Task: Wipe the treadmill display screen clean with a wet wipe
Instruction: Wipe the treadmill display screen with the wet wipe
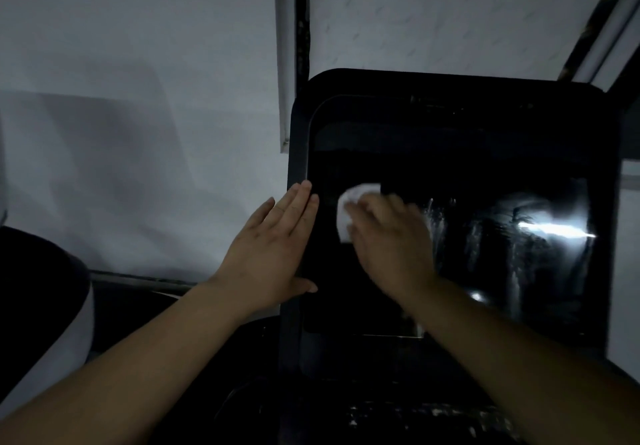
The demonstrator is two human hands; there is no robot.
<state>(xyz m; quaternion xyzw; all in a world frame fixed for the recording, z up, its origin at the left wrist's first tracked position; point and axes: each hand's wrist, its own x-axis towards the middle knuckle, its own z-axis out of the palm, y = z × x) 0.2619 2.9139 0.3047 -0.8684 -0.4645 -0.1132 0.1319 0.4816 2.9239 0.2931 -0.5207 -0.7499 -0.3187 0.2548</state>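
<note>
Your right hand [388, 240] has its fingers laid flat over a crumpled white wet wipe [349, 212], pressing it onto the glossy black treadmill display screen [485, 167] left of centre. The wipe pokes out at your hand's 10 o'clock. Your left hand [273, 247] lies flat, fingers straight, on the screen's dark frame [298, 139] at 9 o'clock. Wet streaks [436, 222] shine at 3 o'clock from the wipe.

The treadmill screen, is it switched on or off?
Seemingly off: the display screen is black, showing only glare and wet streaks beside the wet wipe.
</note>
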